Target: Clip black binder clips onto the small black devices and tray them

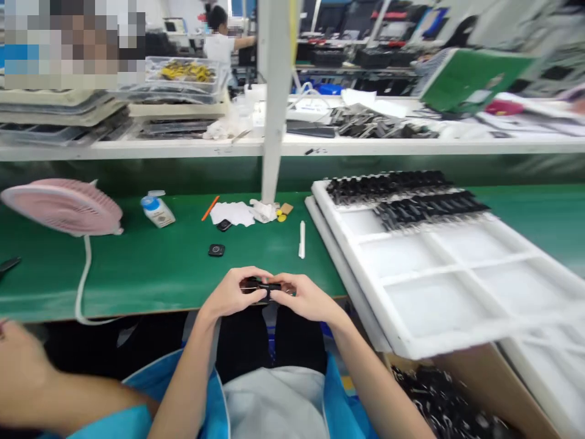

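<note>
My left hand and my right hand meet just past the near edge of the green table, fingers closed round a small black part. Thumbs press its near side while the fingertips lie along its top. A thin light strip or wire shows at its left end; the rest is covered by my fingers, so its exact kind is unclear. Beyond my hands, a black square piece with a round mark lies on the green mat. A white pen-like stick rests to the right.
A white foam tray with rows of black parts juts over the edge at right. Below it stands a box of black parts. At left are a pink fan, a bottle and another person's arm.
</note>
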The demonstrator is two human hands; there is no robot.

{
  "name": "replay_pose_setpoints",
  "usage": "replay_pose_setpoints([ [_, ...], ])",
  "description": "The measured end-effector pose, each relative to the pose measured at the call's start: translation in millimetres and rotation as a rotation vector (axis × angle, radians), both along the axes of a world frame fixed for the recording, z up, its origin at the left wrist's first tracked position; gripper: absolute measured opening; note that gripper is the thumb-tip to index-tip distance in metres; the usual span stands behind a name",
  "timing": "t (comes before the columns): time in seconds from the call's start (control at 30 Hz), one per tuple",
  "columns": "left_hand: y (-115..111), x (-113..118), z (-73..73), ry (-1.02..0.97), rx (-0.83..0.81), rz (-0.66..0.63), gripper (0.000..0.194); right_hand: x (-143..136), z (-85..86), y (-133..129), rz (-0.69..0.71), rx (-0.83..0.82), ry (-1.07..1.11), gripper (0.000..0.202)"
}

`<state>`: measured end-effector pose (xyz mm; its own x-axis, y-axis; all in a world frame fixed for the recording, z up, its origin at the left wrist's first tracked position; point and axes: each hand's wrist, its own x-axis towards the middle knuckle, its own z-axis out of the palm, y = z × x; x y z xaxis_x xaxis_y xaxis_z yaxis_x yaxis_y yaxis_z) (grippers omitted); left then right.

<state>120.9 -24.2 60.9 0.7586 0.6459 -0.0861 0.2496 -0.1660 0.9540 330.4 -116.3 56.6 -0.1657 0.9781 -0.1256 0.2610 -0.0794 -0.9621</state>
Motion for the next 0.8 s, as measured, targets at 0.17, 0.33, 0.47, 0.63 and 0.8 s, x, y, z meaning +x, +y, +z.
replay_pose_setpoints([
  [0.17, 47, 8, 12.4, -0.018, 0.088, 0.165, 0.054, 18, 52.0, -39, -0.291, -0.036, 0.081, 0.028],
  [0.33, 134, 6, -24.9, 0.46, 0.452, 0.758, 0.048, 102, 82.1, -57, -0.783, 0.159, -0.141, 0.034],
  [0.47, 170, -2, -48.0, 0.737, 0.48, 0.68, 0.057, 179, 75.9, -30, -1.001, 0.213, -0.724, 0.023],
  [0.63, 174, -1, -52.6, 0.775, 0.502, 0.649, 0.061, 225, 53.0, 4, -0.9, 0.147, -1.057, 0.021],
  [0.8, 169, 1, -53.0, 0.717, 0.505, 0.721, 0.058, 237, 42.2, 18, -0.852, 0.106, -1.16, 0.024],
])
